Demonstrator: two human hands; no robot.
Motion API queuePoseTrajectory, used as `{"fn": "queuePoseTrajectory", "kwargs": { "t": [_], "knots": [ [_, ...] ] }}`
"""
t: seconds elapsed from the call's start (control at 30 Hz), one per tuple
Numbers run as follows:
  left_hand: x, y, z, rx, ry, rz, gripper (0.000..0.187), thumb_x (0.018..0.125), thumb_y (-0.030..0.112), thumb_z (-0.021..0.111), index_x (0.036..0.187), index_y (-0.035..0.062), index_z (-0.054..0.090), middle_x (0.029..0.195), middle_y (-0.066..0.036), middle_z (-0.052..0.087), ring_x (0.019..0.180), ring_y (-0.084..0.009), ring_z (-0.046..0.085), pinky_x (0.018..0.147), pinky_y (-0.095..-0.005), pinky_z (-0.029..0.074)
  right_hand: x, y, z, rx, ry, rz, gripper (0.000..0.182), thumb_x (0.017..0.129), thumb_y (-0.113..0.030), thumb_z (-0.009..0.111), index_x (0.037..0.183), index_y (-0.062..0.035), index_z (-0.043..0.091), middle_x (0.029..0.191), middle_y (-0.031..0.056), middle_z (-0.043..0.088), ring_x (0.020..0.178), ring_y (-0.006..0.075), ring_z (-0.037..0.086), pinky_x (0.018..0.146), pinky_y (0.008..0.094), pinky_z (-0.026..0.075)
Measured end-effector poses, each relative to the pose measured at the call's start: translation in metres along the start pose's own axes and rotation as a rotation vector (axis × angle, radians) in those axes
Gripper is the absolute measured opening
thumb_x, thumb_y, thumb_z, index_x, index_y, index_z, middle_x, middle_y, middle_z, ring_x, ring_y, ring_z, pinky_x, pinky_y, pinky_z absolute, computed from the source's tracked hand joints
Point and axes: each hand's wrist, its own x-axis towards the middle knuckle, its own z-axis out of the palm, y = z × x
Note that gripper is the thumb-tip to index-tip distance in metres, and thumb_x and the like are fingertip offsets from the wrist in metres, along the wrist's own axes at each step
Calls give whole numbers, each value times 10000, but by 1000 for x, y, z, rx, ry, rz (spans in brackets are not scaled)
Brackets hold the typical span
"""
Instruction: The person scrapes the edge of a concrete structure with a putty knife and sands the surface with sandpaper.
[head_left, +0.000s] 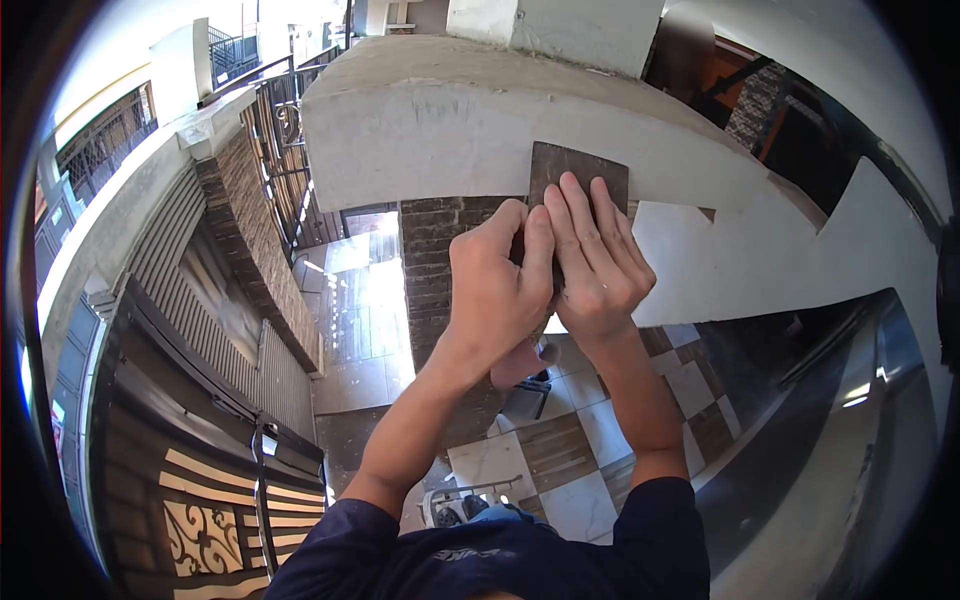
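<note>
A dark, flat rectangular plate [578,163], like the blade of a plastering trowel, lies against the white face of the raised wall [420,150]. My right hand [602,262] rests on it with the fingers stretched out flat, their tips just below its upper edge. Close beside it, my left hand [498,278] is closed, thumb upward and fingers curled at the plate's lower left. What the left fingers wrap round is hidden behind the hand. Both forearms reach up from below, and the lower part of the plate is covered by my hands.
Below the wall is a column of dark brick cladding [428,250]. Checkered floor tiles [540,455] lie far beneath me. A metal gate [205,530] with scroll panels stands at lower left. A thin metal rail [490,487] shows near my feet, and a dark opening [800,150] at upper right.
</note>
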Motion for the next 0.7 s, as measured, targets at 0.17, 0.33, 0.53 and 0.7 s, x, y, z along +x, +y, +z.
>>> {"fn": "queuePoseTrajectory", "kwargs": {
  "t": [0.17, 0.33, 0.53, 0.7],
  "knots": [
    [5, 7, -4, 9, -56, -13, 268, 957, 99, 579, 726, -28, 530, 551, -102, 475, 500, -179, 428, 469, -314, 356, 4, 5, -1, 58, -3, -18, 289, 830, -92, 631, 1085, -2, 735, 1137, 130, 707, 1003, 357, 686, 806, 412, 578],
    [4, 11, 1, -40, -18, -51, 275, 932, 89, 589, 693, -35, 529, 538, -160, 499, 437, -214, 458, 454, -338, 380, 5, 8, -1, 70, -11, -27, 277, 826, -96, 637, 1063, 8, 737, 1102, 138, 709, 957, 364, 692, 765, 415, 577],
    [5, 13, 3, 42, 18, 23, 248, 911, 81, 598, 696, -34, 548, 536, -173, 517, 448, -263, 511, 465, -360, 404, 7, 9, 2, 35, 88, -54, 239, 846, -107, 636, 1030, -2, 748, 1070, 127, 718, 944, 349, 698, 761, 413, 575],
    [44, 16, 30, 134, 169, 266, 307, 938, 151, 594, 704, -47, 574, 534, -133, 533, 492, -151, 530, 494, -332, 406, 38, 46, 22, -64, 271, -195, 211, 847, -117, 644, 993, -11, 754, 1031, 109, 729, 925, 333, 707, 784, 399, 577]
  ]
}}
